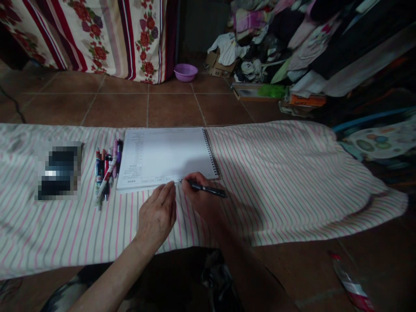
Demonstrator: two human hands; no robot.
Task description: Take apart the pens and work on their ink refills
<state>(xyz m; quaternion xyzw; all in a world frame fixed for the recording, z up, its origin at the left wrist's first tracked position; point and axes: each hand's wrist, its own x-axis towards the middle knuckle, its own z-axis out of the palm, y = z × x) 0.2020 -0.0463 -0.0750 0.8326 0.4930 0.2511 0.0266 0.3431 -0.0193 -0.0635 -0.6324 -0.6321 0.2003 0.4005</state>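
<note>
A spiral-bound notebook [175, 151] lies on a striped cloth, its wire binding along the right side and printed columns down the left of the page. My right hand [198, 190] grips a black pen [211, 190], whose tip is at the page's lower edge. Beside it, my left hand [158, 210] rests with fingers stretched out, the fingertips touching the notebook's near edge. Left of the notebook is a bunch of several pens [105, 171] in mixed colours.
A pixelated dark object [60, 169] lies at the left of the striped cloth [276, 182]. Beyond are a floral curtain [94, 39], a purple basin [186, 73] and piled clothes [250, 26]. A bottle [352, 284] lies on the tiled floor at lower right.
</note>
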